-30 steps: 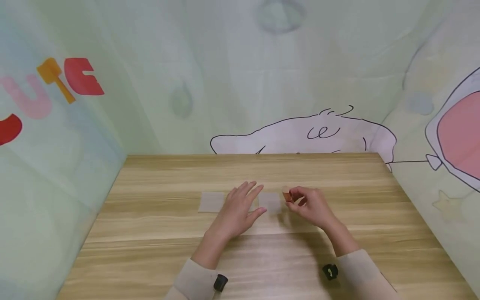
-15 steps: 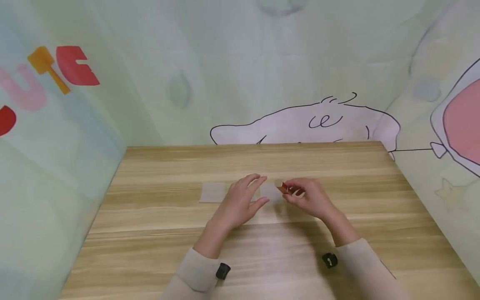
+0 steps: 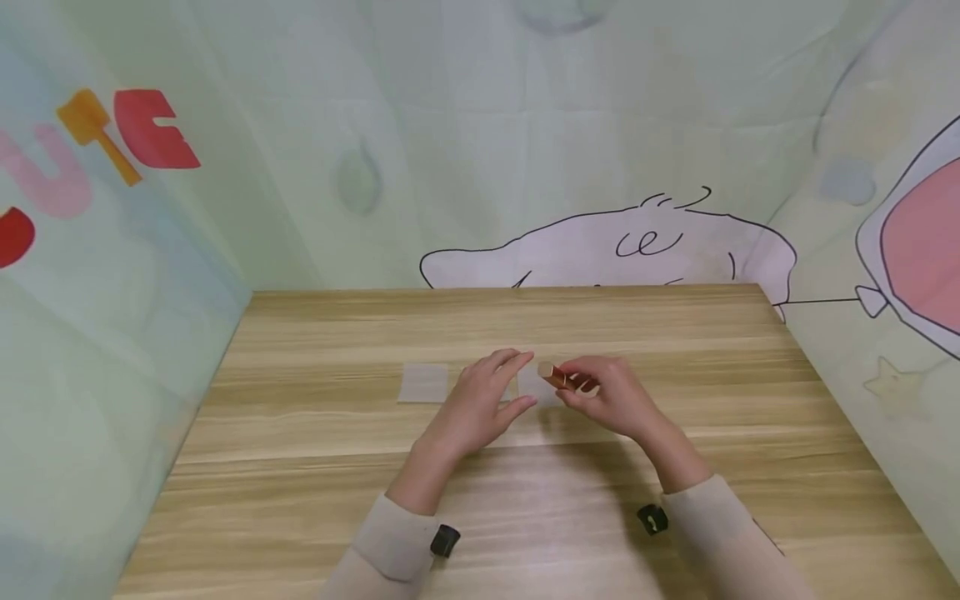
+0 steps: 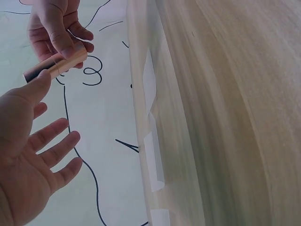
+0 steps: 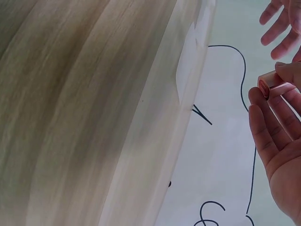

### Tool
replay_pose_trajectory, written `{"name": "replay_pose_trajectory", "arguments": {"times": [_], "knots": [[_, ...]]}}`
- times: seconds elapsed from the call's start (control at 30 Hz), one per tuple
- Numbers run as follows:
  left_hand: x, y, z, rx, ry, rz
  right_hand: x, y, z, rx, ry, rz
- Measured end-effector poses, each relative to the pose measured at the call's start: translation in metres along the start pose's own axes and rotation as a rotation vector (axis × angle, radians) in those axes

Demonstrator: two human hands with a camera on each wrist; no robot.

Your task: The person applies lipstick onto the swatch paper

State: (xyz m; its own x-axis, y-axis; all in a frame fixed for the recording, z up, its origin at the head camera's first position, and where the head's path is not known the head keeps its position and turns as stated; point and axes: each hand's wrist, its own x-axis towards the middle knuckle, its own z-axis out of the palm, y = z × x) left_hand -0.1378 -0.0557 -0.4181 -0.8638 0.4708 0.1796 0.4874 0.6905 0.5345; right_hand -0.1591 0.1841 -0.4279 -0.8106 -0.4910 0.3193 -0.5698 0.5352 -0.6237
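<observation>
My right hand (image 3: 611,398) pinches a rose-gold lipstick tube (image 3: 553,375) between thumb and fingers, its capped end tilted up and toward the left hand. In the right wrist view the tube's base (image 5: 264,89) shows a red round label. My left hand (image 3: 472,406) hovers beside it with fingers spread and thumb apart, nothing in its grasp. Seen from the left wrist, the left thumb (image 4: 40,84) overlaps the far end of the lipstick. A pale square sheet (image 3: 531,385) lies on the table below the tube, partly covered by the hands.
A second pale square (image 3: 423,383) lies on the wooden table (image 3: 337,467) left of the left hand. Printed fabric walls (image 3: 465,167) stand close around the table's back and sides. Dark wrist-worn pieces (image 3: 445,542) sit at both cuffs.
The right hand has moved left with the lipstick, which now leans more toward the left hand and shows more of its length. The left hand stays nearly in place.
</observation>
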Motion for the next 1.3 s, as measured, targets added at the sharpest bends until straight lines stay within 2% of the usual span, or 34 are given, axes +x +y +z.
{"name": "replay_pose_trajectory", "arguments": {"times": [0.43, 0.83, 1.1, 1.3], "knots": [[-0.004, -0.005, -0.010, 0.037, 0.035, 0.018, 0.007, -0.009, 0.003, -0.041, -0.030, -0.070], [-0.010, -0.007, -0.014, 0.002, 0.031, 0.001, 0.012, -0.022, 0.004, -0.109, -0.055, -0.108], [-0.015, -0.008, -0.018, 0.012, 0.040, 0.014, 0.015, -0.026, 0.007, -0.104, -0.064, -0.120], [-0.019, -0.010, -0.022, -0.029, 0.050, 0.025, 0.019, -0.030, 0.009, -0.072, -0.085, -0.141]]}}
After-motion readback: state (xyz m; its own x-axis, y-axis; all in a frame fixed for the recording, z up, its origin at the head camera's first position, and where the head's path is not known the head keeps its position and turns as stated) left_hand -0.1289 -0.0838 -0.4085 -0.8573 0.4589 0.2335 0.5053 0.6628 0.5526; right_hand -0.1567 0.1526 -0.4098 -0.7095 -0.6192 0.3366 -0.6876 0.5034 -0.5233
